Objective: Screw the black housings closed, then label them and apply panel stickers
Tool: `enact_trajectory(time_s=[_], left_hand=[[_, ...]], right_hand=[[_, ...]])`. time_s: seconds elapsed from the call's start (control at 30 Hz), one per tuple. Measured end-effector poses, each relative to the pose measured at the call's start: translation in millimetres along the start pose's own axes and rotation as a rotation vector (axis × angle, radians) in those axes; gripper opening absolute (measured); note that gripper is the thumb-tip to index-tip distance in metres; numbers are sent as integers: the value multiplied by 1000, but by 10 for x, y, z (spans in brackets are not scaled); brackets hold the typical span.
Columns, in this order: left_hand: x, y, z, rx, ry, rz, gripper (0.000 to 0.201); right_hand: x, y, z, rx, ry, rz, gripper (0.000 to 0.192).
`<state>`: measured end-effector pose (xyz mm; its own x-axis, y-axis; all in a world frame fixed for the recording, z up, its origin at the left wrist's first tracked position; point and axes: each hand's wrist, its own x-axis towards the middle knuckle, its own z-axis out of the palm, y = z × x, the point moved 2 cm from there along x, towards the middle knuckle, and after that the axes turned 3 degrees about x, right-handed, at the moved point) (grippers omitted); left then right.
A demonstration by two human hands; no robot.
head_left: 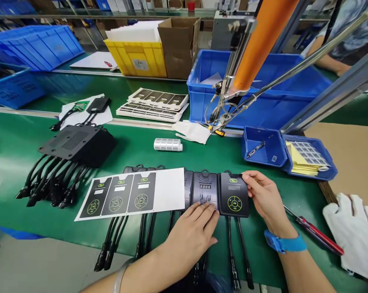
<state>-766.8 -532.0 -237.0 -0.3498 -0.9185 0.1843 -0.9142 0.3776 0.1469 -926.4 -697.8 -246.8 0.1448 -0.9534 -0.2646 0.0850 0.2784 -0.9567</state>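
Black label (234, 191) lies at the right end of a row of devices (205, 186), its upper right corner pinched by the right hand (265, 199). The left hand (193, 226), fingers loosely extended, rests on the neighbouring device; a label sheet (169, 189) lies farther left.

Right hand (266, 198) at label (233, 194), grip unclear
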Motion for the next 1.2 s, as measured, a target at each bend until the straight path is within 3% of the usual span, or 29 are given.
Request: enact_trajectory(time_s=[0.37,0.67,0.97,1.2], left_hand=[[8,-4,-18,-20,12,6,43],[41,21,-54,9,-79,1,57],[24,-11,-48,-15,-38,5,52],[46,8,-77,-10,-100,1,61]], right_hand=[[-3,10,-12,-55,14,-7,27],[-2,10,-8,-75,19,-1,25],[3,22,-23,-77,22,-9,23],[6,41,-36,-72,16,-11,22]])
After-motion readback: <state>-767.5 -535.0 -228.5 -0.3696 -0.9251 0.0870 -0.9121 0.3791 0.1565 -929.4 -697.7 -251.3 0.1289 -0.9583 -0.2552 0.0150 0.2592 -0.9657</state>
